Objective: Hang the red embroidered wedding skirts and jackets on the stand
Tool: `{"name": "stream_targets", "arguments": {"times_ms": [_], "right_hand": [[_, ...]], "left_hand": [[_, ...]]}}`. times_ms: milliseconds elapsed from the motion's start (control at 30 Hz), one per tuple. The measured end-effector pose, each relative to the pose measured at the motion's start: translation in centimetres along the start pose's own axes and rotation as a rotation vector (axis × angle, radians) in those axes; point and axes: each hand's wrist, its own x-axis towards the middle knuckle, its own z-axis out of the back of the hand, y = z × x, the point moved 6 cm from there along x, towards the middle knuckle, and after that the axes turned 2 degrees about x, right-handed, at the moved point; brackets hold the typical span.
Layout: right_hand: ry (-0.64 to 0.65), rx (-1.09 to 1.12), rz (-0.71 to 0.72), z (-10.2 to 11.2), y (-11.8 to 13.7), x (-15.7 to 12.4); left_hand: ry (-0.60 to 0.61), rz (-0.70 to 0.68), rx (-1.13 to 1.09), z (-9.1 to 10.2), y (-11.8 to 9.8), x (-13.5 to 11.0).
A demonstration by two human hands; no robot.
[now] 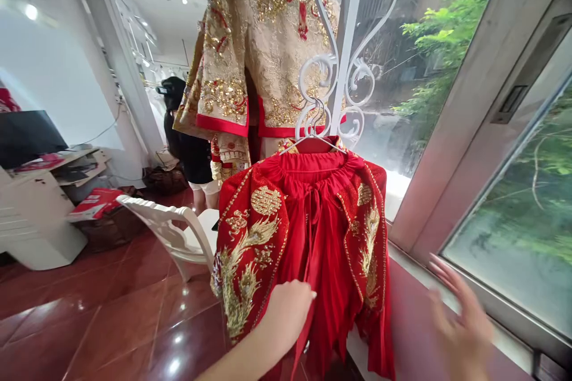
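Note:
A red jacket (254,244) with gold embroidery and beaded edges hangs open on a wire hanger (313,138). Between its front panels is a red pleated skirt (328,250), gathered at the top and tied with a thin bow. My left hand (288,312) is closed at the front of the skirt, near the jacket's left panel; its fingertips are mostly hidden by the hand itself. To the right, apart from the garments and close to the window sill, my right hand (465,324) is open, fingers spread, blurred by motion.
A white scrolled metal stand (346,47) carries the hanger. Behind it hangs a beige-and-gold embroidered jacket (272,53). At left are a white chair (174,223), a desk with a monitor (31,137) and a person in black (192,149). Sliding windows (429,190) line the right.

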Motion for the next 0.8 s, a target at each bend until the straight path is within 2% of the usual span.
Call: {"name": "stream_targets", "arguments": {"times_ms": [67,100,167,200,233,267,367,433,533,600,700,800], "right_hand": [[0.065,0.06,0.153,-4.1,2.4,3.4],[0.111,0.087,0.258,-6.1,3.9,5.2],[0.222,0.11,0.488,-9.5,7.2,8.4],[0.259,0.093,0.548,-10.7,8.3,9.7],[0.308,0.061,0.587,-11.6,9.1,10.6],[0.344,0.02,0.6,-12.2,9.5,11.2],[0.425,-0.05,0.606,-11.7,8.8,10.9],[0.495,-0.011,0.647,-10.4,7.8,9.4],[0.632,-0.011,0.709,-8.4,6.7,6.6],[0.696,-0.066,0.738,-7.5,6.5,4.4],[0.788,-0.07,0.808,-6.6,6.6,0.1],[1.044,-0.076,0.786,-7.1,5.5,-5.1]], "left_hand": [[-0.067,-0.072,-0.008,4.4,-0.3,-0.9],[-0.18,-0.085,-0.016,7.0,-0.3,-1.0],[-0.562,-0.107,0.022,12.3,-0.2,-0.6],[-0.74,-0.122,0.064,14.3,-0.1,-0.1],[-0.851,-0.137,0.104,15.4,0.1,0.6],[-0.895,-0.153,0.128,15.9,0.4,1.7],[-0.829,-0.253,0.145,15.0,1.6,4.4],[-0.793,-0.326,0.142,13.9,2.3,4.5],[-0.742,-0.429,0.178,12.4,2.9,2.8],[-0.656,-0.541,0.249,10.7,2.7,1.4],[-0.491,-0.696,0.359,6.6,1.9,-0.7],[-0.452,-0.655,0.442,2.8,1.7,-2.2]]}}
